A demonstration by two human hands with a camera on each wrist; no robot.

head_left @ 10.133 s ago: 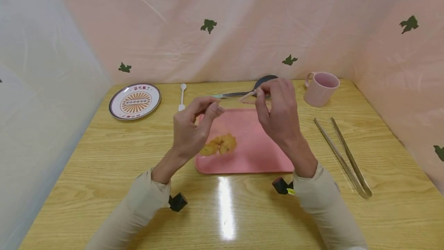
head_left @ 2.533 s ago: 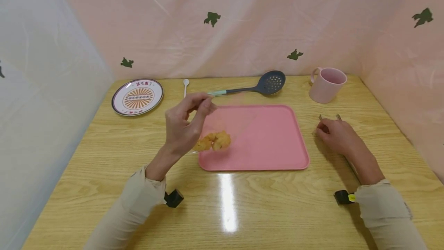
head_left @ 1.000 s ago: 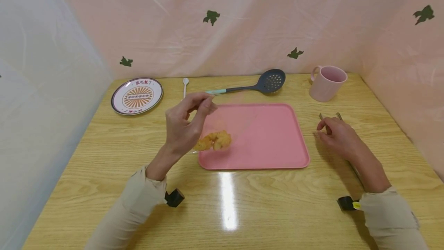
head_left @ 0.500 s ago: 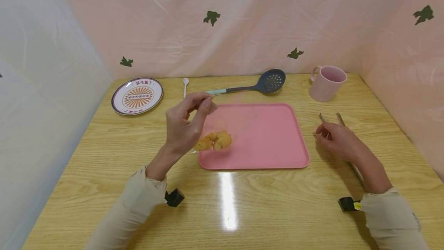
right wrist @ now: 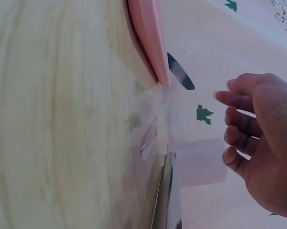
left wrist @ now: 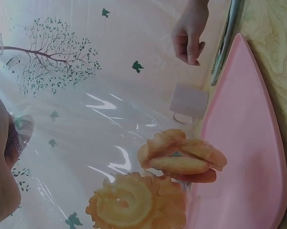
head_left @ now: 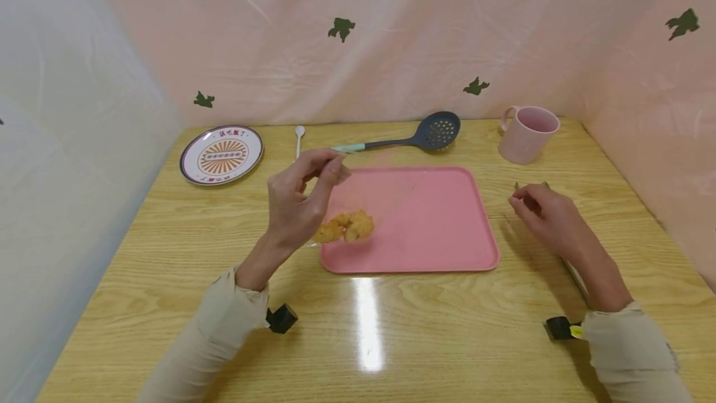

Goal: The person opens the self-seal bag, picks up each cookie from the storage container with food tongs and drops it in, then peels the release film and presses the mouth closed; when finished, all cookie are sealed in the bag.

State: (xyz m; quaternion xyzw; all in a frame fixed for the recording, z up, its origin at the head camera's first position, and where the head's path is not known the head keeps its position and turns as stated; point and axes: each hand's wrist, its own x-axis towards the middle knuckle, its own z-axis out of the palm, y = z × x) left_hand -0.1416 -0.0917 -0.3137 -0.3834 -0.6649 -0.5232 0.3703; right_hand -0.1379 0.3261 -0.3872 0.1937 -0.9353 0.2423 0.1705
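My left hand [head_left: 299, 207] pinches the top of a clear plastic bag [left wrist: 110, 124] above the left side of the pink tray [head_left: 425, 222]. Golden, ruffle-edged cookies [head_left: 358, 227] hang inside the bag, large in the left wrist view. To the right of the tray, my right hand [head_left: 550, 216] hovers low over metal tongs [head_left: 576, 278], partly covering them. Its fingers are loosely bent and hold nothing in the right wrist view. Below it on the table lies a thin clear plastic scrap [right wrist: 148, 136] with red print, barely visible from the head.
A printed plate [head_left: 221, 155] lies at the back left, beside a small white spoon [head_left: 299, 138] partly hidden by my left hand. A dark slotted skimmer [head_left: 436, 131] lies behind the tray. A pink mug [head_left: 528, 135] stands at the back right.
My right hand has gone from beside my left hand to the tongs at the right. Just now its fingers have let go of the plastic scrap and lifted slightly. The left hand stays nearly still.
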